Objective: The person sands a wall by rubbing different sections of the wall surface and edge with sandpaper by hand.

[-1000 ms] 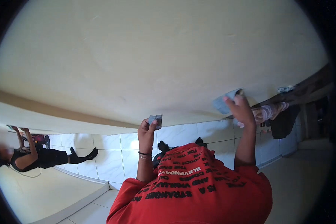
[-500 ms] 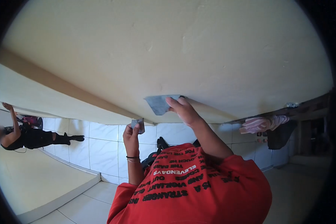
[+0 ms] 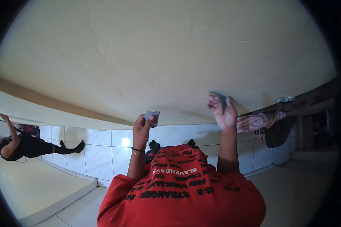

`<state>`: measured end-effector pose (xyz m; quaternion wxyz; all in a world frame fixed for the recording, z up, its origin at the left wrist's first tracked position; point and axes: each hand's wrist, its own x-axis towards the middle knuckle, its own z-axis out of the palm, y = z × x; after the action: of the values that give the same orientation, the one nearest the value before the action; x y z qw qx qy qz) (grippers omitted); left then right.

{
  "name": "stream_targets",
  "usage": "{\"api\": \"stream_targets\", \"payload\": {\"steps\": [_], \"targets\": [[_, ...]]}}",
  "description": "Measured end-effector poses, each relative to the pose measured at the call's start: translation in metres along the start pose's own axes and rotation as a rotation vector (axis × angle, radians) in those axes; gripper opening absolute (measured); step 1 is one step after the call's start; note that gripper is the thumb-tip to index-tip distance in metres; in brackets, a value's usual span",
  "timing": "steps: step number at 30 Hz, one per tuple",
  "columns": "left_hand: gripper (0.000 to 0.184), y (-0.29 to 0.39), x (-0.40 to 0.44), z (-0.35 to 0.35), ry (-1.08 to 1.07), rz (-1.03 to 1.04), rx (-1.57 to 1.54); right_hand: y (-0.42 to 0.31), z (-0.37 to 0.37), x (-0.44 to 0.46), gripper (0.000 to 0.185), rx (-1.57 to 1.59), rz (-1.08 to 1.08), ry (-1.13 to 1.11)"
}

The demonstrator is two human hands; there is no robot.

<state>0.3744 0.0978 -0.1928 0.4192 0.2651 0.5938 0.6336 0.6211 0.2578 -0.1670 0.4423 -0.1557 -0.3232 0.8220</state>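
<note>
My left hand (image 3: 141,128) pinches a small folded grey piece of sandpaper (image 3: 152,114) between thumb and fingers, held just in front of the wall. Dark bands circle that wrist. My right hand (image 3: 225,114) is raised near the wall with its palm turned towards me. A darker grey sheet of sandpaper (image 3: 221,98) shows between its thumb and fingers, partly hidden by them and slightly blurred. The cream wall (image 3: 170,49) has small scuffs and bumps on its surface. Whether the right sheet touches the wall, I cannot tell.
A wall ledge (image 3: 64,105) runs along the left. Further left, a person in black (image 3: 26,145) reaches a hand to the wall. Pink striped cloth (image 3: 261,121) and a dark cloth (image 3: 279,132) hang at the right. White tiles (image 3: 98,147) cover the floor.
My right hand has moved right and turned palm towards me, with its sheet swung off its earlier flat pose at the wall. My left hand has shifted slightly right and up.
</note>
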Motion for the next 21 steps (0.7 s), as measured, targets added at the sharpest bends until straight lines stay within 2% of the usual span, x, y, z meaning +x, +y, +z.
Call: {"api": "stream_targets", "payload": {"steps": [3, 5, 9, 11, 12, 13, 15, 16, 18, 19, 21], "targets": [[0.02, 0.001, -0.002, 0.016, -0.069, -0.015, -0.042, -0.011, -0.046, -0.025, 0.045, 0.118, -0.034, 0.033], [0.021, 0.007, -0.003, 0.027, -0.108, -0.002, -0.014, -0.025, -0.063, -0.04, 0.042, 0.072, -0.131, 0.223], [0.021, 0.012, -0.002, 0.039, -0.123, -0.028, -0.011, -0.069, -0.061, -0.046, 0.039, -0.042, -0.056, 0.324], [0.021, 0.008, -0.001, 0.045, -0.106, -0.001, -0.071, -0.094, -0.043, -0.036, 0.035, -0.439, -0.091, 0.205], [0.021, 0.006, -0.001, 0.045, -0.105, -0.001, -0.071, -0.101, -0.024, -0.03, 0.034, -0.518, -0.081, 0.17], [0.021, 0.003, -0.002, 0.045, -0.084, -0.005, -0.07, -0.101, -0.013, -0.023, 0.034, -0.515, -0.08, 0.168], [0.021, -0.003, -0.003, 0.041, -0.056, -0.004, -0.061, -0.095, 0.008, -0.009, 0.032, -0.75, -0.178, 0.255], [0.021, -0.008, -0.003, 0.039, -0.036, -0.004, -0.055, -0.093, 0.02, -0.003, 0.032, -0.743, -0.179, 0.251], [0.02, -0.021, -0.002, 0.042, -0.013, -0.002, -0.042, -0.093, 0.037, 0.008, 0.033, -0.846, -0.136, 0.061], [0.02, -0.026, -0.003, 0.041, 0.021, -0.002, -0.035, -0.09, 0.049, 0.013, 0.033, -0.84, -0.136, 0.06], [0.02, -0.031, -0.006, 0.033, 0.053, -0.002, -0.024, -0.077, 0.073, 0.025, 0.03, -0.936, -0.187, -0.064]]}}
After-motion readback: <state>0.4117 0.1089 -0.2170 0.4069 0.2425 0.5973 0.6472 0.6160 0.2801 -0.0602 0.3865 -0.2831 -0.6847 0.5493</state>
